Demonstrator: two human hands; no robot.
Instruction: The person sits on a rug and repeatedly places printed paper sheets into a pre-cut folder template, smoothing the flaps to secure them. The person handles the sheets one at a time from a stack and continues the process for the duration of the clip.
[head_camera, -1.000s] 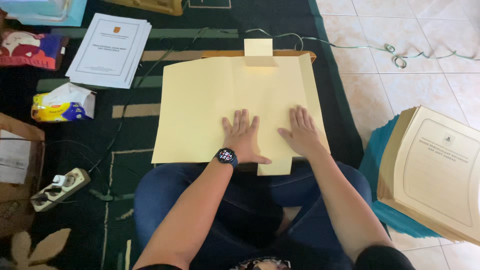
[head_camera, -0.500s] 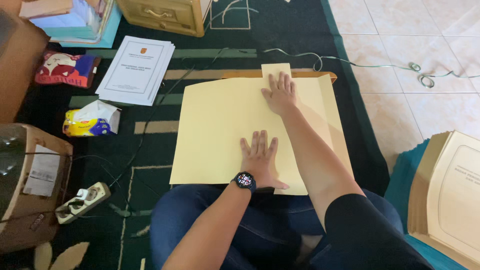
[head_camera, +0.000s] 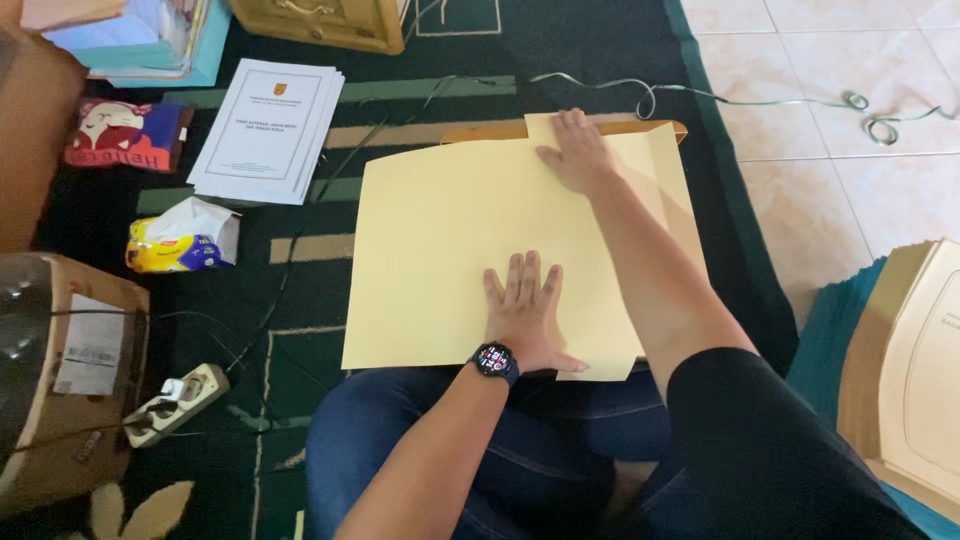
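A large pale yellow paper folder (head_camera: 440, 250) lies flat on a low wooden board (head_camera: 480, 131) in front of my knees. My left hand (head_camera: 525, 305), with a black watch on the wrist, presses flat on the folder's near part, fingers spread. My right hand (head_camera: 578, 150) reaches to the far edge and rests palm down on the folder's small top flap. Neither hand holds anything.
A stack of white printed documents (head_camera: 268, 128) lies at the far left on the dark green rug. A tissue pack (head_camera: 180, 240), a power strip (head_camera: 175, 403) and a cardboard box (head_camera: 70, 370) sit to the left. More yellow folders (head_camera: 915, 360) are stacked at right on the tiled floor.
My right hand has gone from beside the left hand out to the folder's far edge. My left hand stays pressed on the near part. The camera has shifted so the scene sits more to the right.
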